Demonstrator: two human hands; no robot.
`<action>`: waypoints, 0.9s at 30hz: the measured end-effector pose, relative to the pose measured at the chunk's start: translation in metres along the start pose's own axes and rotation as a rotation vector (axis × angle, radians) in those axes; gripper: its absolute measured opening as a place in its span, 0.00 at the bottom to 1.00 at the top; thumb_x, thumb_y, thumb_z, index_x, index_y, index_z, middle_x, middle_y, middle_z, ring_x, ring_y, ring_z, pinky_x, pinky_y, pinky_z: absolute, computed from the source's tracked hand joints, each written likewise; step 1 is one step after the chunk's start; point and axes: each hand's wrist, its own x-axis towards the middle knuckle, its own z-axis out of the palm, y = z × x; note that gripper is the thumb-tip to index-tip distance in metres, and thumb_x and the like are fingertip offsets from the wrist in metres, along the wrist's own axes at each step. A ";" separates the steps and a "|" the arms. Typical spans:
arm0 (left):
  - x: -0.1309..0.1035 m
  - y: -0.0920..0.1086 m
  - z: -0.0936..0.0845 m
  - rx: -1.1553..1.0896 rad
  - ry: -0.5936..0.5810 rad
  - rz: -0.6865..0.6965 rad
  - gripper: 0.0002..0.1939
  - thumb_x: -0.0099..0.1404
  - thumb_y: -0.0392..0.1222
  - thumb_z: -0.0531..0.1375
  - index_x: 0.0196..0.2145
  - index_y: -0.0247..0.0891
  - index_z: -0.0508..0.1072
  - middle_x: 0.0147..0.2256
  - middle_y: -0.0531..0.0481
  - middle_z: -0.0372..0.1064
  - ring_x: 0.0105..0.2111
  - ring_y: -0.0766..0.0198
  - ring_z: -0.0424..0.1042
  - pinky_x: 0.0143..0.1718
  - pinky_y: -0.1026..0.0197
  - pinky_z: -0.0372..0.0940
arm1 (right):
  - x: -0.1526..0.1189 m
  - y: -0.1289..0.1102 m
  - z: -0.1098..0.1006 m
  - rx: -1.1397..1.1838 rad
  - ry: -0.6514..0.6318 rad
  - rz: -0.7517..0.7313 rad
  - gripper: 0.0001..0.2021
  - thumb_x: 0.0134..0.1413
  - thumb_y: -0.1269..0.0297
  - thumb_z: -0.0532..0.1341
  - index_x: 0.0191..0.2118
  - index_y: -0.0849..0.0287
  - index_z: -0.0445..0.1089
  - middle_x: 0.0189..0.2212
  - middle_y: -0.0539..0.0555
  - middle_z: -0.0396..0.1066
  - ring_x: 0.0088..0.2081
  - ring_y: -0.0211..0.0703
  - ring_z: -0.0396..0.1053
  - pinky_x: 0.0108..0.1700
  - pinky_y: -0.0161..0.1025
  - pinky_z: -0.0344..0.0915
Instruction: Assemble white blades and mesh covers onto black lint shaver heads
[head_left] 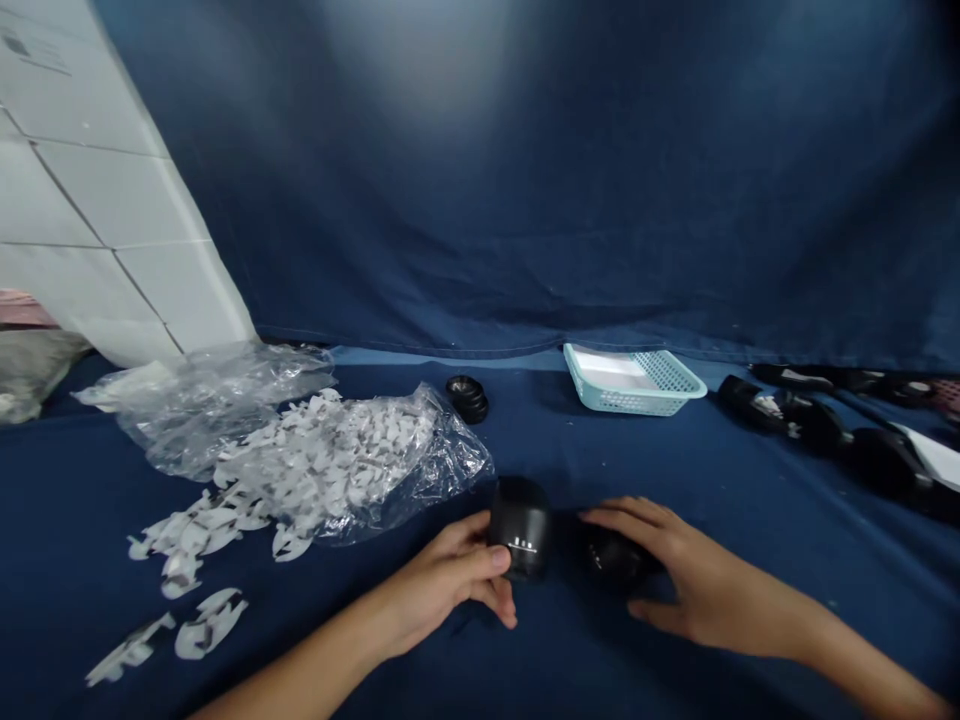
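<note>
My left hand (pixel 457 575) is closed around a short black cylinder (pixel 520 528) with small light marks on its side, the thumb pressed against its lower front. To the right, my right hand (pixel 675 570) curves over a black rounded piece (pixel 616 560), with fingers across its top and the thumb lower down. That piece is partly covered by the fingers and a little blurred, so its exact kind cannot be told. A narrow gap lies between the two black pieces. Beyond the left hand is a small stack of black rings (pixel 467 398).
On the left, a clear plastic bag (pixel 450 455) spills many white flat parts (pixel 330 460); two loose ones (pixel 210 622) lie nearer. A light-blue basket (pixel 637 402) holding white paper stands at the back. Black items (pixel 817 425) line the right. White boxes (pixel 142 190) and a blue curtain (pixel 525 200) rise behind.
</note>
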 end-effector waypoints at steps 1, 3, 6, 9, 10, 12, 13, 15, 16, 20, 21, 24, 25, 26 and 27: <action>0.001 0.001 -0.001 -0.002 -0.011 -0.006 0.17 0.62 0.44 0.63 0.45 0.32 0.70 0.33 0.47 0.69 0.28 0.62 0.73 0.35 0.53 0.70 | 0.000 0.004 0.004 -0.035 0.015 0.001 0.42 0.40 0.80 0.64 0.62 0.42 0.59 0.60 0.54 0.62 0.62 0.60 0.57 0.63 0.63 0.52; 0.001 0.001 -0.001 -0.014 -0.025 0.001 0.15 0.63 0.43 0.62 0.45 0.32 0.71 0.34 0.46 0.68 0.28 0.62 0.72 0.35 0.53 0.70 | 0.003 0.009 0.008 -0.026 0.033 -0.023 0.42 0.37 0.84 0.58 0.61 0.45 0.61 0.57 0.54 0.65 0.59 0.55 0.61 0.62 0.59 0.57; 0.001 0.001 -0.001 -0.043 -0.030 0.023 0.13 0.64 0.43 0.60 0.42 0.32 0.72 0.34 0.46 0.68 0.28 0.63 0.71 0.35 0.53 0.69 | 0.009 0.005 0.003 0.100 -0.037 -0.093 0.39 0.35 0.85 0.56 0.57 0.49 0.65 0.53 0.54 0.68 0.54 0.51 0.67 0.57 0.51 0.64; -0.001 0.002 -0.001 -0.048 -0.043 0.021 0.15 0.63 0.46 0.60 0.42 0.32 0.72 0.33 0.46 0.68 0.27 0.62 0.71 0.35 0.53 0.68 | 0.010 -0.007 -0.007 0.174 -0.119 -0.163 0.37 0.37 0.85 0.56 0.56 0.49 0.66 0.54 0.53 0.68 0.55 0.50 0.67 0.57 0.51 0.64; -0.001 0.002 -0.001 -0.041 -0.048 0.018 0.16 0.63 0.47 0.60 0.43 0.31 0.73 0.33 0.46 0.69 0.27 0.62 0.71 0.35 0.54 0.68 | 0.010 -0.012 -0.010 0.189 -0.133 -0.187 0.37 0.38 0.86 0.56 0.56 0.48 0.65 0.56 0.52 0.67 0.56 0.50 0.65 0.58 0.51 0.63; -0.002 0.004 0.000 -0.024 -0.061 0.014 0.18 0.62 0.48 0.61 0.44 0.31 0.73 0.34 0.45 0.70 0.28 0.62 0.71 0.34 0.55 0.67 | 0.008 -0.021 -0.012 0.209 -0.143 -0.230 0.38 0.40 0.86 0.55 0.57 0.47 0.64 0.57 0.51 0.66 0.59 0.48 0.63 0.59 0.50 0.61; -0.003 0.004 0.001 -0.014 -0.069 0.014 0.19 0.62 0.49 0.62 0.44 0.32 0.73 0.34 0.45 0.70 0.28 0.62 0.71 0.34 0.56 0.67 | 0.008 -0.024 -0.012 0.213 -0.143 -0.246 0.38 0.41 0.87 0.54 0.58 0.47 0.63 0.58 0.51 0.65 0.60 0.47 0.62 0.60 0.49 0.61; -0.003 0.004 0.001 -0.002 -0.095 0.011 0.19 0.61 0.51 0.63 0.43 0.32 0.74 0.33 0.46 0.70 0.28 0.62 0.70 0.34 0.57 0.66 | 0.007 -0.028 -0.010 0.209 -0.137 -0.263 0.39 0.41 0.88 0.52 0.58 0.47 0.63 0.58 0.50 0.65 0.61 0.46 0.60 0.60 0.49 0.61; -0.003 0.003 0.000 -0.001 -0.106 0.015 0.20 0.61 0.51 0.64 0.42 0.31 0.74 0.32 0.46 0.70 0.28 0.62 0.70 0.34 0.57 0.66 | 0.007 -0.029 -0.009 0.207 -0.135 -0.268 0.40 0.40 0.89 0.52 0.58 0.47 0.63 0.58 0.50 0.65 0.61 0.46 0.60 0.60 0.49 0.61; -0.003 -0.002 -0.002 -0.014 -0.087 0.061 0.20 0.61 0.51 0.64 0.44 0.32 0.73 0.33 0.46 0.70 0.28 0.63 0.70 0.34 0.56 0.65 | 0.006 -0.028 -0.006 0.195 -0.127 -0.297 0.43 0.38 0.90 0.51 0.60 0.47 0.61 0.60 0.51 0.64 0.62 0.45 0.58 0.62 0.50 0.60; -0.004 -0.004 -0.002 -0.011 -0.076 0.070 0.20 0.62 0.50 0.63 0.45 0.32 0.73 0.33 0.46 0.71 0.28 0.63 0.70 0.34 0.56 0.65 | 0.005 -0.028 -0.006 0.191 -0.122 -0.302 0.43 0.38 0.90 0.51 0.61 0.47 0.60 0.60 0.51 0.63 0.63 0.46 0.57 0.62 0.51 0.59; -0.004 -0.007 -0.003 0.012 -0.075 0.082 0.21 0.63 0.51 0.63 0.47 0.33 0.72 0.34 0.46 0.71 0.28 0.63 0.71 0.35 0.55 0.65 | 0.003 -0.028 -0.006 0.187 -0.108 -0.294 0.43 0.40 0.90 0.51 0.61 0.46 0.60 0.64 0.51 0.58 0.64 0.46 0.56 0.61 0.50 0.60; -0.004 -0.008 -0.003 0.022 -0.081 0.085 0.22 0.63 0.51 0.63 0.49 0.33 0.71 0.34 0.46 0.71 0.28 0.63 0.71 0.35 0.55 0.65 | 0.003 -0.028 -0.005 0.188 -0.108 -0.288 0.43 0.41 0.90 0.51 0.61 0.45 0.60 0.65 0.51 0.56 0.64 0.46 0.55 0.62 0.49 0.60; -0.005 -0.008 -0.003 0.031 -0.087 0.088 0.23 0.63 0.52 0.63 0.50 0.34 0.71 0.34 0.46 0.71 0.28 0.63 0.71 0.35 0.55 0.64 | 0.002 -0.028 -0.005 0.188 -0.107 -0.283 0.43 0.40 0.90 0.50 0.61 0.45 0.60 0.66 0.50 0.54 0.65 0.45 0.54 0.62 0.49 0.60; -0.005 -0.008 -0.003 0.040 -0.089 0.090 0.24 0.63 0.52 0.63 0.51 0.34 0.70 0.34 0.46 0.71 0.28 0.63 0.71 0.35 0.56 0.64 | 0.002 -0.028 -0.004 0.188 -0.107 -0.282 0.44 0.39 0.90 0.50 0.61 0.44 0.60 0.67 0.49 0.52 0.66 0.45 0.53 0.63 0.48 0.59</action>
